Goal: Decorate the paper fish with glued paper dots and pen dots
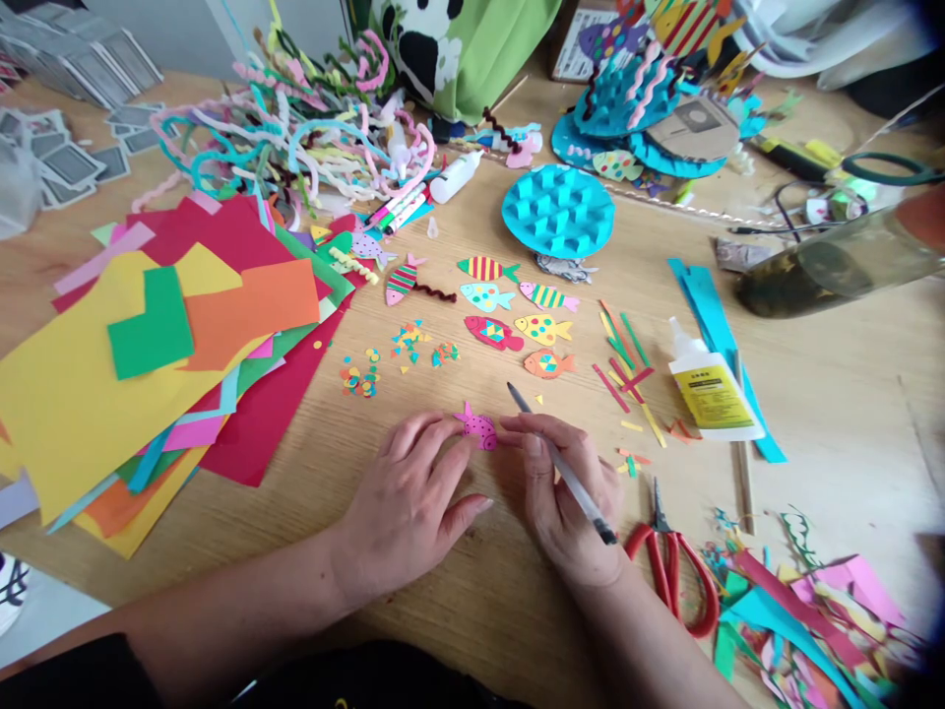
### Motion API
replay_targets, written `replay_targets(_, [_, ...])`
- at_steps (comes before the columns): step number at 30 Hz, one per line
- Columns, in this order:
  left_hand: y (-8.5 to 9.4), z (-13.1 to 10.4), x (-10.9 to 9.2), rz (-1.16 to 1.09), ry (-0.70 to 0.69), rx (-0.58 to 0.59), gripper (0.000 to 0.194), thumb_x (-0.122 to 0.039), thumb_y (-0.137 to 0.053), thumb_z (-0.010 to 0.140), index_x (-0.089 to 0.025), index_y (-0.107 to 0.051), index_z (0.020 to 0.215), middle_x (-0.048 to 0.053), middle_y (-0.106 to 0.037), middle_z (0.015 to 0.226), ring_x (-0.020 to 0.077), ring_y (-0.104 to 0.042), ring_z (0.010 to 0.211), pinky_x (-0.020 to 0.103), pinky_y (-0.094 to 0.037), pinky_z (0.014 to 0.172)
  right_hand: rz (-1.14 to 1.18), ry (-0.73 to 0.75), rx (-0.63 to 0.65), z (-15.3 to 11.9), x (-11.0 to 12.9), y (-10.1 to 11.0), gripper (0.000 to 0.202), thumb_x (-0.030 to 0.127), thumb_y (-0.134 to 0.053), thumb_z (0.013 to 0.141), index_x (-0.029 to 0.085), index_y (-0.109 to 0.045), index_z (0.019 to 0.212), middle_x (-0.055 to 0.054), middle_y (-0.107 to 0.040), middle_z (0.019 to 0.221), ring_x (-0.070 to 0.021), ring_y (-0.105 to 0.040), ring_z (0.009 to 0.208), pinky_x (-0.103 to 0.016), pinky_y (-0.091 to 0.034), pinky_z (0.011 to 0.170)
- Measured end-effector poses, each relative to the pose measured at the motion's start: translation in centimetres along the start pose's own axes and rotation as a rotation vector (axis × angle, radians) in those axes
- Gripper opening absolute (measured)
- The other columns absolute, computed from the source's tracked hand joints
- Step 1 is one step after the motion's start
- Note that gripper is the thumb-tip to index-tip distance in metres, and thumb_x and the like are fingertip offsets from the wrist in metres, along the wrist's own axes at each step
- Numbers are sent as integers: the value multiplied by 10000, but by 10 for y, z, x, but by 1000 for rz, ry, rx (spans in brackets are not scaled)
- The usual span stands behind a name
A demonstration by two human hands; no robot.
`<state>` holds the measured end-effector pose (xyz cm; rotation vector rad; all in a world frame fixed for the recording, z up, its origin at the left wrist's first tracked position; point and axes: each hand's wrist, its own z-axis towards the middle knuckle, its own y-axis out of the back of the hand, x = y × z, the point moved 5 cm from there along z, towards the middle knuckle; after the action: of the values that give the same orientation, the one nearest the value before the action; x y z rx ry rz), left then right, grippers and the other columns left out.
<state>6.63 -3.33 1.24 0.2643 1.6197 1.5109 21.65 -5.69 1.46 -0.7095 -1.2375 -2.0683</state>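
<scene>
A small magenta paper fish [481, 430] with dark dots lies on the table between my hands. My left hand [417, 483] rests flat with its fingers spread, the fingertips touching the fish's left side. In my right hand [565, 483] is a pen [565, 468] with a clear barrel, held between thumb and fingers with one end pointing up and away. The right forefinger touches the fish's right edge. Just beyond lie several decorated paper fish, among them a red one [493, 333], a yellow one [544, 328] and an orange one [548, 363].
Coloured paper sheets [89, 345] are piled at left, near paper confetti [361, 377]. At right are a glue bottle [713, 394], red-handled scissors [673, 576] and paper scraps [812, 620]. Farther back sit a blue textured disc [559, 212] and tangled pipe cleaners [295, 128].
</scene>
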Motion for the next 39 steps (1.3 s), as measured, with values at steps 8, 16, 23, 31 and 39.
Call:
replay_targets(8, [1, 0, 0, 1, -1, -12, 430, -389, -525, 944, -79, -545, 1241, 160, -565, 1258, 316, -455, 1212, 489, -402, 1046, 113, 10, 36, -4, -1, -1, 231, 98, -517, 917, 211, -560, 1113, -46, -727, 942, -133, -716, 685, -251, -564, 603])
replay_targets(16, [3, -2, -1, -4, -37, -43, 392, -360, -524, 947, -88, -547, 1228, 158, -575, 1260, 319, -452, 1218, 501, -423, 1028, 76, -5, 15, -2, -1, 0, 195, 127, -499, 934, 211, -576, 1092, -55, -725, 914, -169, -721, 802, -284, -576, 656])
replay_targets(23, [5, -1, -1, -20, -43, -69, 330, -349, -517, 951, -97, -567, 1158, 157, -590, 1225, 314, -464, 1207, 491, -422, 1029, 68, 15, 74, -1, 3, -2, 206, 113, -513, 928, 213, -570, 1099, -45, -721, 930, -138, -712, 738, -261, -557, 638])
replay_targets(31, [4, 0, 0, 3, 21, -12, 349, -375, -531, 938, -119, -587, 1169, 158, -563, 1231, 317, -464, 1167, 510, -421, 1009, 289, -150, -55, -8, -13, -1, 163, 205, -502, 959, 220, -599, 1089, -11, -670, 747, -150, -671, 650, -293, -539, 606])
replay_targets(39, [1, -2, 0, 40, 17, 21, 427, -404, -534, 939, -153, -544, 1285, 142, -431, 1429, 347, -312, 1350, 538, -340, 1096, 474, -409, -93, 4, -27, -2, 182, 343, -581, 925, 180, -663, 925, 7, -607, 665, -119, -611, 533, -254, -516, 513])
